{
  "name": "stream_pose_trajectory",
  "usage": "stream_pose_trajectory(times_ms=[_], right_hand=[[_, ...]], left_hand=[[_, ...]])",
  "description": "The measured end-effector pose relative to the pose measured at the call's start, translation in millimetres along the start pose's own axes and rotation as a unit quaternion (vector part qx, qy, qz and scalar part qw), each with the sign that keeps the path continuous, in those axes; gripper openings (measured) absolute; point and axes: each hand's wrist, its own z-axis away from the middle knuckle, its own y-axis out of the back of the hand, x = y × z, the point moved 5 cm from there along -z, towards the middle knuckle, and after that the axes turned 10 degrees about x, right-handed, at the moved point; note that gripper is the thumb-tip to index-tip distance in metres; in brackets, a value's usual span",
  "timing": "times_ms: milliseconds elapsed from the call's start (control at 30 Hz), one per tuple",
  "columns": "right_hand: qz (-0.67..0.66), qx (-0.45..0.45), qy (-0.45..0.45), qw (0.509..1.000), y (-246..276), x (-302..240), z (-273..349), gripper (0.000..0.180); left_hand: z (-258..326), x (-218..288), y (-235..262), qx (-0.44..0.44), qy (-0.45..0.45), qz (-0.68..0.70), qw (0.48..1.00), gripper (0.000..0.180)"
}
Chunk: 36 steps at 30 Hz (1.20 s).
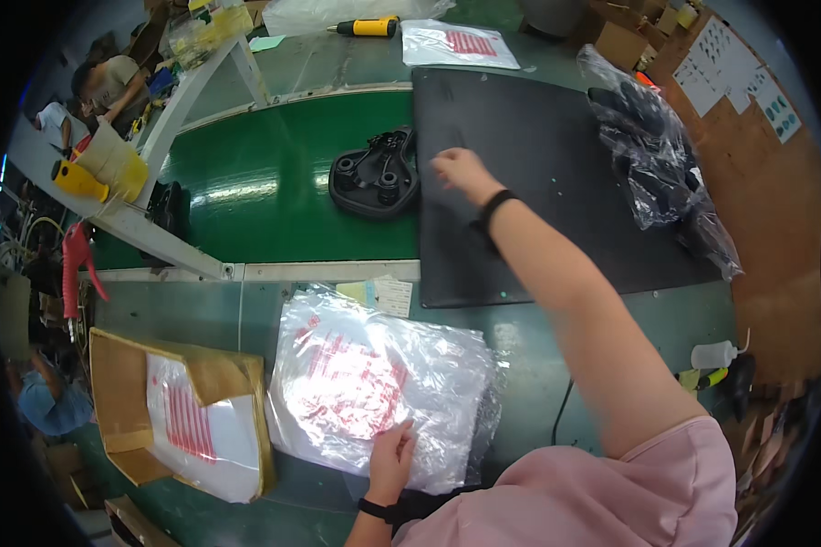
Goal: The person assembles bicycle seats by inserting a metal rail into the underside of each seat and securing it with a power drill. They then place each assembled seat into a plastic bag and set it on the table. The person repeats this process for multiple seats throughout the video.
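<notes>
Head view. The right hand is stretched out toward 12 o'clock over the left edge of a black mat on the green tabletop. Its fingers are loosely curled and hold nothing; they hover just beside a black moulded plastic part, which lies at 9 o'clock from the hand, half on the green conveyor belt and touching the mat's edge. A black band sits on the right wrist.

The left hand rests at 6 o'clock, palm down on the near edge of a stack of clear plastic bags with red print. Its fingers lie flat and spread on the top bag, pressing rather than gripping.

At 9 o'clock from the stack: an open cardboard box holding more printed bags. Between stack and mat: small paper slips. At 2 o'clock on the mat: a clear bag of dark parts. At 3 o'clock from the stack: a white squeeze bottle. Far side of the belt, 12 o'clock: a yellow-handled tool and another printed bag. A white frame bar crosses the belt at 10 o'clock.
</notes>
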Motion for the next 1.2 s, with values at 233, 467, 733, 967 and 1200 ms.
stream_pose_trajectory(times_ms=[233, 467, 733, 967, 1200], right_hand=[[0.260, 0.076, 0.005, 0.962, -92, 23, -24, 0.037], [0.025, -0.002, 0.083, 0.996, -60, 14, 208, 0.025], [-0.412, -0.086, -0.208, 0.883, 75, 16, 398, 0.060], [-0.164, -0.562, -0.158, 0.795, 109, 25, 465, 0.084], [-0.271, -0.131, -0.240, 0.923, 178, 87, 516, 0.052]], left_hand=[[-31, -18, 3, -0.004, 0.125, 0.173, 0.977, 0.030], [-85, 56, 14, 0.156, 0.135, 0.491, 0.846, 0.062], [-15, 44, 19, 0.060, 0.122, 0.508, 0.851, 0.044], [-14, 162, -17, -0.184, -0.035, 0.117, 0.975, 0.053], [-29, 42, -38, 0.068, -0.049, 0.120, 0.989, 0.044]])
